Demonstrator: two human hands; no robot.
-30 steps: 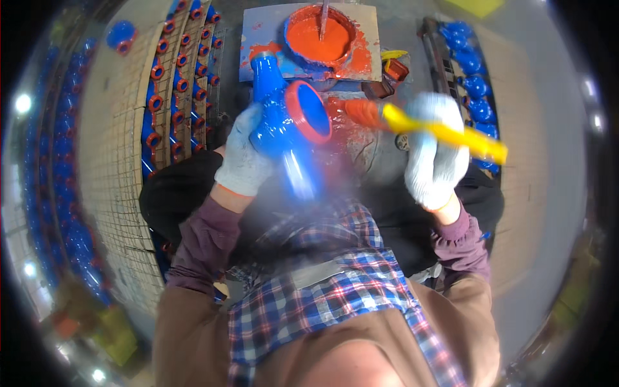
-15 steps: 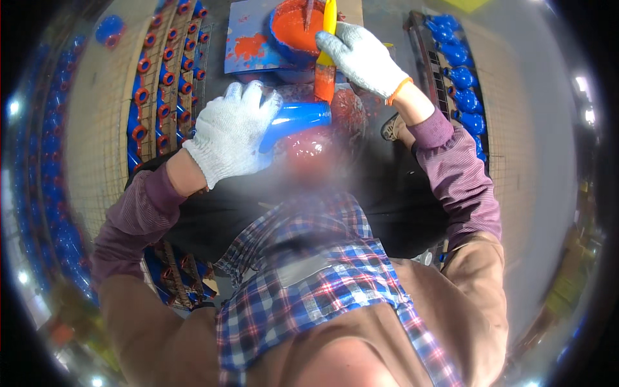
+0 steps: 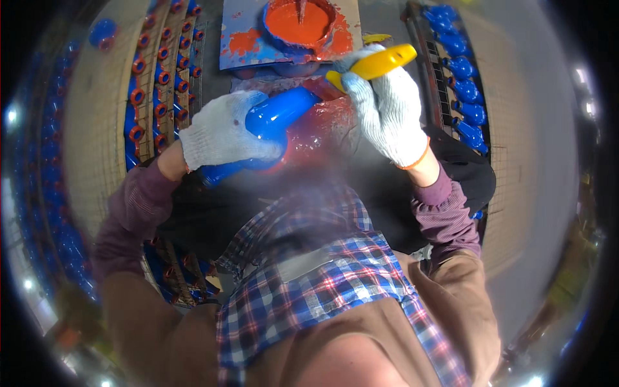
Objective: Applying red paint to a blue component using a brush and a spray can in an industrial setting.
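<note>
My left hand (image 3: 225,129), in a white knit glove, is closed around a glossy blue bottle-shaped part (image 3: 284,109). The part lies tilted over my lap, its far end up and to the right. In my right hand (image 3: 391,106), also gloved, is a paintbrush (image 3: 377,63) with a yellow handle. Its red-coated bristles are at the part's far end and seem to touch it; the contact is partly hidden. Beyond my hands stands a bowl of red-orange paint (image 3: 300,22), with a stick standing in it.
The bowl rests on a paint-splashed board (image 3: 238,48). Red-smeared plastic (image 3: 335,126) covers the spot below the part. Racks of blue parts with red ends (image 3: 161,77) stand at left; a rack of blue parts (image 3: 461,68) stands at right.
The blue part has turned, its far end now pointing up and to the right. My right hand came nearer and to the right, and the brush swung from upright to slanted.
</note>
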